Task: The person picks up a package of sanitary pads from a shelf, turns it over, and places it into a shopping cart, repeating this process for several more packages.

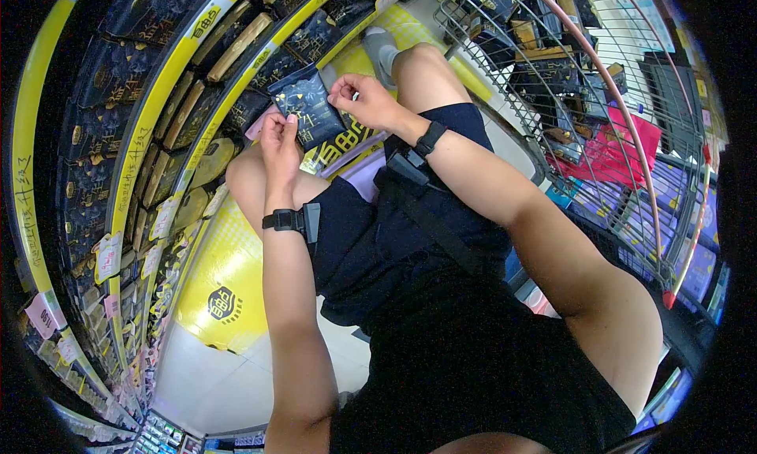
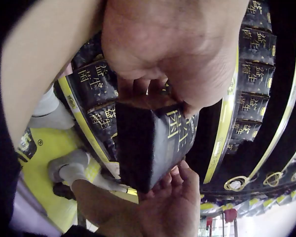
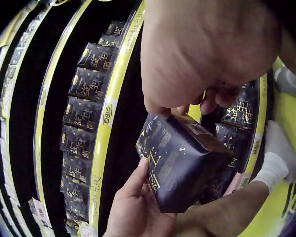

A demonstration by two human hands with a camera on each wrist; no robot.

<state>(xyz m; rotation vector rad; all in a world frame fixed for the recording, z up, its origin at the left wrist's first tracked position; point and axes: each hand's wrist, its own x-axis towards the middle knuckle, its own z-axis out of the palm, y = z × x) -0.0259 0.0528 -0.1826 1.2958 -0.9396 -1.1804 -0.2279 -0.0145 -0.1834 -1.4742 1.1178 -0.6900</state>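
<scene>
A dark blue-black package (image 1: pixel 311 111) with gold lettering is held between both hands above the lap. My left hand (image 1: pixel 280 145) grips its lower left side, the thumb on the printed face; in the right wrist view this hand (image 3: pixel 138 210) supports the package (image 3: pixel 175 165) from below. My right hand (image 1: pixel 367 103) pinches the package's right edge with thumb and index finger, the other fingers curled. In the left wrist view, the left hand (image 2: pixel 172 49) is above the package (image 2: pixel 148 143) and the right hand (image 2: pixel 172 205) below. The right hand (image 3: pixel 209 54) hides part of the upper edge.
Shelves with yellow edge strips (image 1: pixel 130 166) hold rows of similar dark packages (image 3: pixel 84 116) on the left. A wire shopping cart (image 1: pixel 646 170) at the right contains dark packages and a pink bag (image 1: pixel 623 146). Yellow printed sheeting (image 1: pixel 221 276) covers part of the floor.
</scene>
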